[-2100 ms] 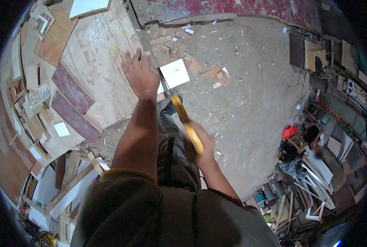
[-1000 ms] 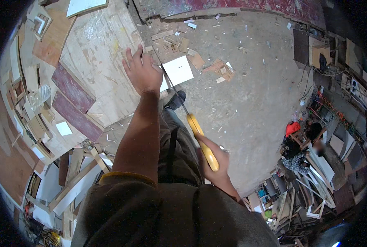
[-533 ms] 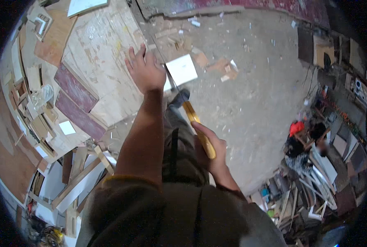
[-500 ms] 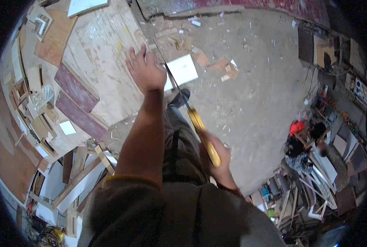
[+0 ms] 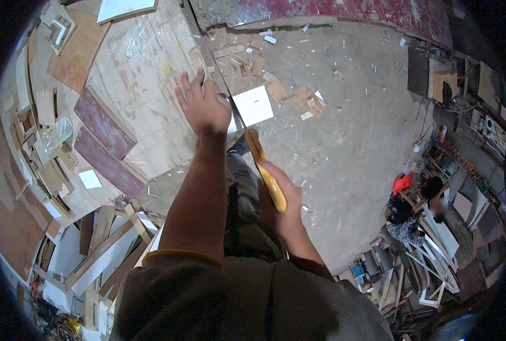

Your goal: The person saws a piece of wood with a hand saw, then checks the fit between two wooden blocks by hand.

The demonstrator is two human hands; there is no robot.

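My right hand (image 5: 287, 196) is closed around the yellow handle of a handsaw (image 5: 266, 172). Its thin dark blade slants forward and left, passing just right of my left hand (image 5: 206, 108). That hand presses down at the edge of the pale wooden worktop (image 5: 145, 74), fingers stretched and spread. A white board (image 5: 256, 107) shows mostly to the right of the blade, with a small white part left of it below my left hand. Whether the teeth are in the board cannot be made out. Something small and dark by my left thumb is too small to name.
Two dark red boards (image 5: 104, 124) and a small white square (image 5: 90, 179) lie on the worktop's left. Wood strips and panels (image 5: 102, 250) lean at lower left. Scraps (image 5: 307, 101) litter the concrete floor. Two people (image 5: 409, 210) work at far right among stacked boards.
My right hand has pushed the handsaw forward and slightly left, so its handle is nearer the white board. My left hand stays spread in nearly the same place.
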